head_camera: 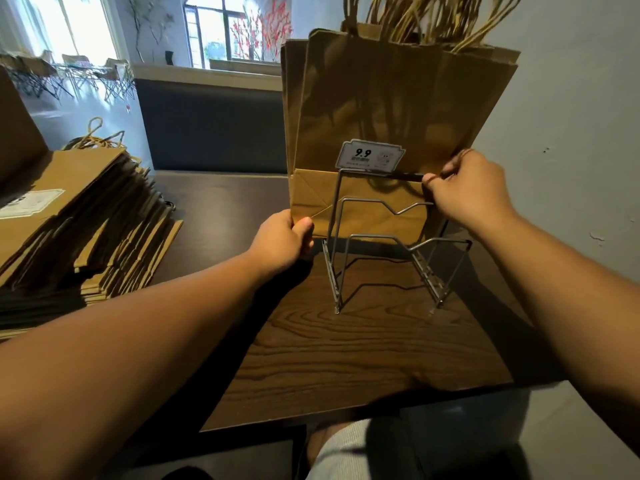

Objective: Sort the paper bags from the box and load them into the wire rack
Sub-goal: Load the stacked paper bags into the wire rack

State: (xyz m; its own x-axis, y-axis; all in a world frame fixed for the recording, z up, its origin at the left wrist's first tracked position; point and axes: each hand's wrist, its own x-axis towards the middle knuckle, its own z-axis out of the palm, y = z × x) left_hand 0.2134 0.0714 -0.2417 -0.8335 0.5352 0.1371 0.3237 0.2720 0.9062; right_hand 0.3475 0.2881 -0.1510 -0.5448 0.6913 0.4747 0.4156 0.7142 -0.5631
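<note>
Head view: rack point(388, 258) sits on the table point(346, 358), centre frame. Upright bags point(388, 109) stand in the rack's far slots, handles up at 12 o'clock, white "9.9" label point(370, 158) on the front one. Left hand point(282, 242) grips the bags' lower left corner, thumb on the front face, fingers curled behind. Right hand point(467, 192) at 3 o'clock of the rack pinches the bags' right edge, just beside the top wire. Rack's two near slots hold nothing. Stack point(79, 220) of flat bags lies on the table at 9 o'clock, well apart from the rack. Box edge point(17, 133) shows at far left.
</note>
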